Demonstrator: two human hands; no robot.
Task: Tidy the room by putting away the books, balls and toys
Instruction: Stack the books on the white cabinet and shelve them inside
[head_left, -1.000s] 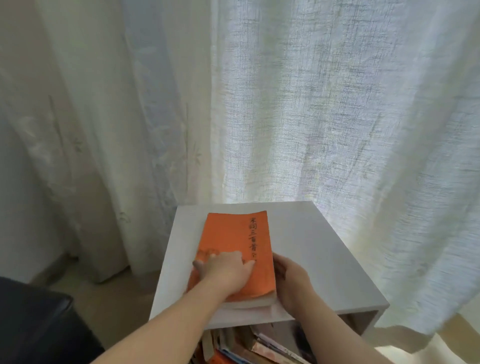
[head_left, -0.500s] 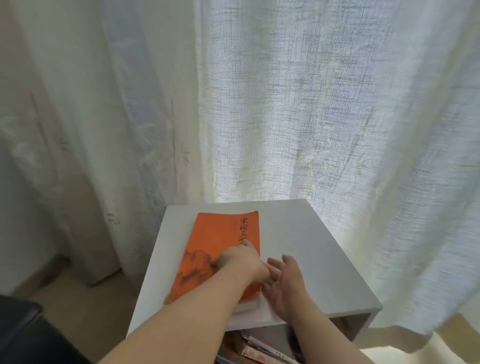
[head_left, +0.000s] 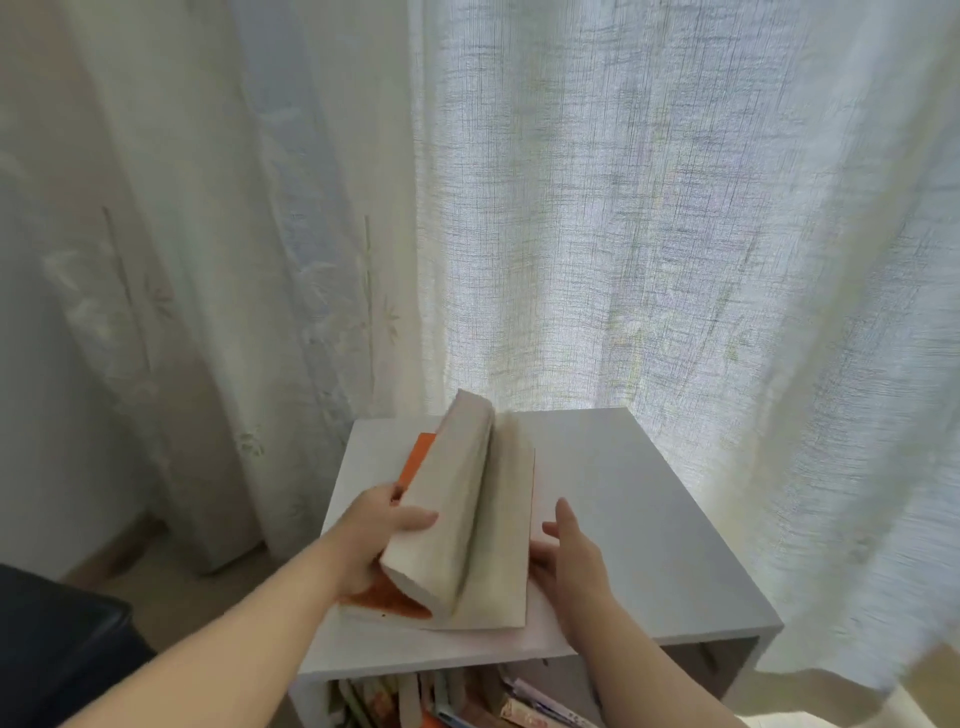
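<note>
An orange-covered book (head_left: 467, 525) lies open on top of a white shelf unit (head_left: 634, 519), its cream pages spread and blurred. My left hand (head_left: 374, 540) grips the lifted left block of pages and the orange cover (head_left: 410, 465), thumb on the page face. My right hand (head_left: 569, 551) rests at the book's right edge, fingers apart and touching the lower pages. Whether it grips them I cannot tell.
Several books (head_left: 467, 701) stand crammed in the compartment under the shelf top. White curtains (head_left: 623, 234) hang right behind the unit. A dark object (head_left: 57, 639) sits at the lower left, with floor (head_left: 171, 587) between it and the unit.
The book, which lay shut with its orange cover up, is now open. My left hand has lifted the cover and a thick block of pages leftward; my right hand stays at the right edge.
</note>
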